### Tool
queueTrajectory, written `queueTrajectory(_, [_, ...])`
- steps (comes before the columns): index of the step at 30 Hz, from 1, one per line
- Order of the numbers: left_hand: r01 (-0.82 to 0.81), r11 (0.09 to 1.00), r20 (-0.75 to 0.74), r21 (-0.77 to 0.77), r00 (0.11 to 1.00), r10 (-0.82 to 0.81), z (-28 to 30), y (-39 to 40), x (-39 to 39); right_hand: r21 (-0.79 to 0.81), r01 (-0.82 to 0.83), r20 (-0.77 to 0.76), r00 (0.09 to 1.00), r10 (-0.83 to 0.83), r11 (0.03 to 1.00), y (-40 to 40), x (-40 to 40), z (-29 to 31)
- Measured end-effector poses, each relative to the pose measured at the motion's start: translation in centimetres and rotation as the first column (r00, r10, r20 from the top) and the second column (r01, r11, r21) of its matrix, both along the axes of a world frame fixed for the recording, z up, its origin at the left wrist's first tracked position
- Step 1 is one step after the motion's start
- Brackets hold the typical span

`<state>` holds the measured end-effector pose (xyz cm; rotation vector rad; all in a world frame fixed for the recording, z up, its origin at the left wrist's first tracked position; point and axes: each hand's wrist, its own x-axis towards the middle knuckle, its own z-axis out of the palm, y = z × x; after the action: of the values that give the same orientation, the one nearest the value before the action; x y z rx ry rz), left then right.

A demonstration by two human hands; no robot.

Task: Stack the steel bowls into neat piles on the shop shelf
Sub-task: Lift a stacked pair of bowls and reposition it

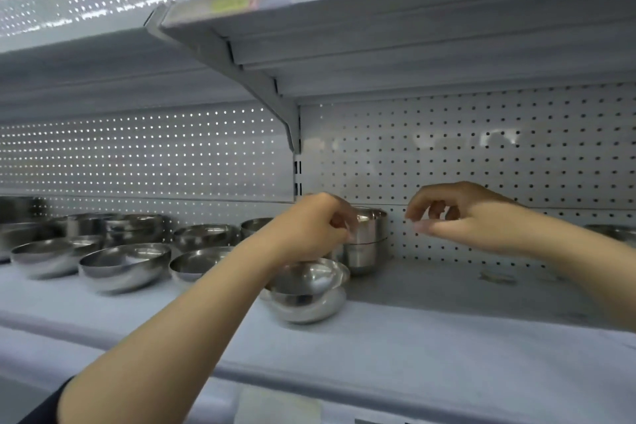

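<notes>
the grey metal shop shelf (430,337) runs below both hands, with a perforated back panel (481,162) rising behind them. directly under the left hand (309,227) a small pile of shallow steel bowls (306,296) sits near the shelf's front edge, and just behind that hand, against the back panel, stands a taller stack of deep steel bowls (366,241). left of the left hand many single steel bowls (125,267) lie loosely spread over the shelf, while the stretch under the right hand (461,217) is bare apart from a small pale scrap (497,276) near the back panel, and one more bowl (616,232) shows at the far right edge beyond that hand.
</notes>
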<state>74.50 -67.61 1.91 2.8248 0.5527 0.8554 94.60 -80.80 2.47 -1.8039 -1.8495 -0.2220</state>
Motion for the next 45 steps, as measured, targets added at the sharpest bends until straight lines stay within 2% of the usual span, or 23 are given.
queueTrajectory(2, [-0.05, 0.999, -0.018, -0.018, 0.999, 0.049, 0.3, 1.5, 0.6, -0.008, 0.021, -0.071, 0.997, -0.021, 1.0, 1.2, 1.1, 0.3])
queueTrajectory(7, [-0.291, 0.948, -0.179, -0.126, 0.947, 0.267, 0.4, 6.6, 2.9, -0.063, 0.124, -0.145, 0.981, -0.132, 0.99, 5.2, 3.4, 1.3])
queueTrajectory(12, [-0.408, 0.907, -0.407, -0.099, 0.849, 0.337, -0.2, 10.6, 4.8, -0.214, 0.262, -0.19, 0.934, -0.303, 0.941, 10.7, 4.2, 1.5])
queueTrajectory(14, [-0.441, 0.871, -0.442, -0.217, 0.84, 0.315, -0.5, 11.4, 5.6, -0.312, 0.301, -0.228, 0.897, -0.378, 0.901, 12.8, 4.2, 1.1])
queueTrajectory(17, [-0.449, 0.761, -0.45, -0.468, 0.862, 0.232, -0.8, 11.9, 6.7, -0.431, 0.298, -0.308, 0.839, -0.449, 0.852, 15.0, 4.4, 0.5])
queueTrajectory(22, [-0.43, 0.665, -0.479, -0.61, 0.869, 0.123, -2.0, 12.7, 7.7, -0.537, 0.244, -0.432, 0.743, -0.512, 0.808, 16.8, 5.3, -0.9])
queueTrajectory(25, [-0.405, 0.597, -0.459, -0.693, 0.886, 0.068, -2.6, 13.1, 7.9, -0.55, 0.174, -0.526, 0.688, -0.501, 0.817, 16.7, 5.6, -1.3])
queueTrajectory(28, [-0.386, 0.571, -0.433, -0.724, 0.899, 0.059, -2.8, 13.0, 7.9, -0.518, 0.115, -0.582, 0.679, -0.448, 0.848, 16.4, 5.8, -1.5])
queueTrajectory(30, [-0.372, 0.58, -0.415, -0.725, 0.908, 0.065, -2.7, 12.6, 7.9, -0.486, 0.094, -0.608, 0.678, -0.413, 0.869, 16.0, 5.7, -1.5])
queueTrajectory(33, [-0.333, 0.682, -0.394, -0.651, 0.916, 0.072, -2.1, 11.8, 8.0, -0.431, 0.085, -0.627, 0.687, -0.366, 0.898, 15.1, 5.6, -0.7])
queueTrajectory(37, [-0.19, 0.722, -0.265, -0.665, 0.964, 0.01, 0.2, 10.5, 7.9, -0.345, 0.095, -0.641, 0.702, -0.309, 0.934, 13.0, 5.6, 1.7])
queueTrajectory(38, [-0.156, 0.723, -0.235, -0.673, 0.972, -0.008, 1.0, 10.1, 7.9, -0.324, 0.104, -0.646, 0.702, -0.3, 0.94, 12.4, 5.6, 2.4])
queueTrajectory(41, [-0.04, 0.637, -0.132, -0.77, 0.986, -0.099, 2.6, 8.8, 8.2, -0.269, 0.127, -0.651, 0.706, -0.277, 0.955, 10.1, 5.8, 3.8])
queueTrajectory(45, [0.037, 0.637, -0.081, -0.77, 0.985, -0.156, 3.3, 6.8, 8.4, -0.222, 0.113, -0.69, 0.684, -0.237, 0.969, 6.5, 5.5, 4.8])
